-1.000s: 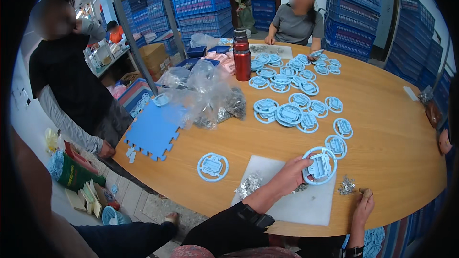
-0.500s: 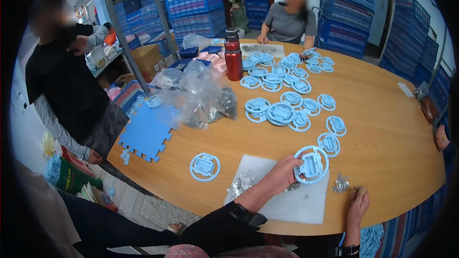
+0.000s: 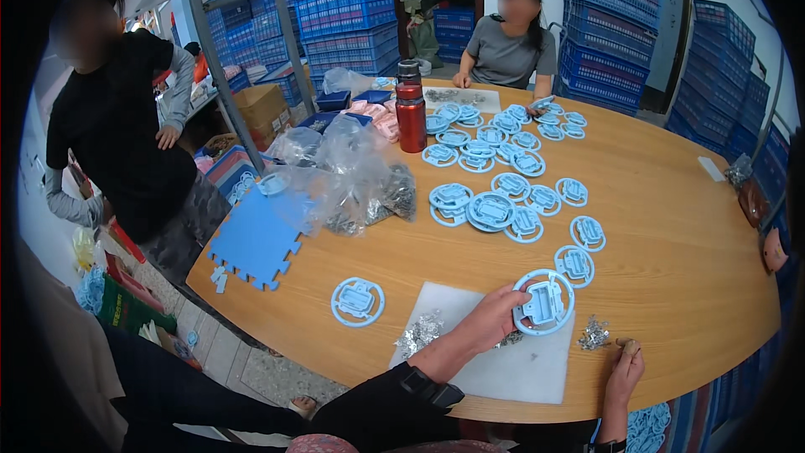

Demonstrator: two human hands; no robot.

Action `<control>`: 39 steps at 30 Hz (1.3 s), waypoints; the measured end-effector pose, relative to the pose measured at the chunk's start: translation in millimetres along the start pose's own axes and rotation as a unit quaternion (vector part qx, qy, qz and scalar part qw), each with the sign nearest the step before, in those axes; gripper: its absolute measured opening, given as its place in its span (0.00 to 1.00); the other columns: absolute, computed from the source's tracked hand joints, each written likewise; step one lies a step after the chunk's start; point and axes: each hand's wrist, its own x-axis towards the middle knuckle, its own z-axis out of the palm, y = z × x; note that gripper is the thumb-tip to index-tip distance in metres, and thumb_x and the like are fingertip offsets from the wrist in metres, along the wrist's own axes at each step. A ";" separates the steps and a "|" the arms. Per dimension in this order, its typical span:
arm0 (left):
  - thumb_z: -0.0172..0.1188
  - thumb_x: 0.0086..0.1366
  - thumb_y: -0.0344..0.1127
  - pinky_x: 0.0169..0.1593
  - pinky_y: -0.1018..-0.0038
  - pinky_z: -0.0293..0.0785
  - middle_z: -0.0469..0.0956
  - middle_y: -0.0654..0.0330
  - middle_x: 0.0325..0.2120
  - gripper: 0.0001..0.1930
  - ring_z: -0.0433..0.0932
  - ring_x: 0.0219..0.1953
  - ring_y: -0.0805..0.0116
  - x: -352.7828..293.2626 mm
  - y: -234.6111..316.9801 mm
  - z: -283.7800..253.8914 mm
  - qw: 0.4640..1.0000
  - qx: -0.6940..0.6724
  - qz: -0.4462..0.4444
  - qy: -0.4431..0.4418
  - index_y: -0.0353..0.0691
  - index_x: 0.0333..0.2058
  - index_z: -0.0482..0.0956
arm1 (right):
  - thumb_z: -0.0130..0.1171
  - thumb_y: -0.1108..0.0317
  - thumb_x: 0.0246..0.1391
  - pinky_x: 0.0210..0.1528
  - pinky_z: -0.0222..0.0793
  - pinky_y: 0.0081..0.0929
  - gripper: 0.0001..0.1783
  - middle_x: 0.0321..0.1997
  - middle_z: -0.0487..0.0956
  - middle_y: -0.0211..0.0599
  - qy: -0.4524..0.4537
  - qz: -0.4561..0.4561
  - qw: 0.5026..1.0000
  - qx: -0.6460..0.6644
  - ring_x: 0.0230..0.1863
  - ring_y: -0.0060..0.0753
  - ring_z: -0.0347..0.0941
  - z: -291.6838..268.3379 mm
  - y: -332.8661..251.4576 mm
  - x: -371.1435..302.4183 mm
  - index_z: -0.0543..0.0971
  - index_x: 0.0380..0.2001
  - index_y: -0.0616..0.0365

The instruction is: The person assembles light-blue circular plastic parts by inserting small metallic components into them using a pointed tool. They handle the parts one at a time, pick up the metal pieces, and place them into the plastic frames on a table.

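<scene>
My left hand point(image 3: 493, 320) grips a light-blue round plastic part point(image 3: 543, 306) by its rim, tilted above a white foam sheet point(image 3: 521, 373). The part is an open ring with a boxy frame in its middle. My right hand point(image 3: 625, 369) is low over the table with thumb and fingertips pinched together; whatever they may hold is too small to make out. Just left of those fingertips lies a small pile of shiny metal pieces point(image 3: 594, 334). More metal pieces point(image 3: 421, 334) are heaped on the foam sheet, partly behind my left forearm. Another blue part point(image 3: 358, 301) lies alone to the left.
Many blue parts point(image 3: 491, 211) spread across the table's middle. Plastic bags of metal bits point(image 3: 369, 193), a red bottle point(image 3: 411, 117) and a blue foam mat point(image 3: 256, 235) are further left. One person point(image 3: 511, 46) sits opposite; another point(image 3: 117, 134) stands at left. Blue crates point(image 3: 608, 33) are stacked behind.
The standing person's raised hand has dropped to the hip, and their other arm has bent. My hands keep nearly the same poses, the left still gripping the blue part.
</scene>
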 end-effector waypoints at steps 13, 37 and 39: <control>0.49 0.71 0.33 0.50 0.70 0.75 0.75 0.57 0.48 0.21 0.77 0.48 0.70 -0.2 -1.2 -3.1 1.000 -0.007 0.000 -0.015 0.33 0.60 0.66 | 0.46 0.59 0.71 0.25 0.49 0.18 0.18 0.21 0.63 0.20 0.004 0.011 1.000 0.000 0.24 0.13 0.54 2.8 -5.9 -1.8 0.77 0.33 0.61; 0.48 0.71 0.32 0.49 0.69 0.75 0.74 0.58 0.47 0.20 0.77 0.46 0.69 -1.3 -0.6 2.4 1.000 0.010 0.002 -0.001 0.33 0.59 0.66 | 0.46 0.56 0.71 0.24 0.48 0.17 0.20 0.20 0.62 0.20 0.003 -0.014 1.000 -0.006 0.22 0.11 0.55 0.4 4.7 -0.7 0.77 0.33 0.59; 0.47 0.71 0.32 0.50 0.69 0.75 0.74 0.58 0.48 0.20 0.77 0.46 0.69 -1.4 -0.3 3.3 1.000 0.013 0.005 0.005 0.33 0.59 0.66 | 0.46 0.57 0.71 0.23 0.48 0.17 0.19 0.20 0.62 0.20 0.005 -0.006 1.000 -0.006 0.22 0.12 0.55 1.4 0.4 -0.7 0.78 0.34 0.59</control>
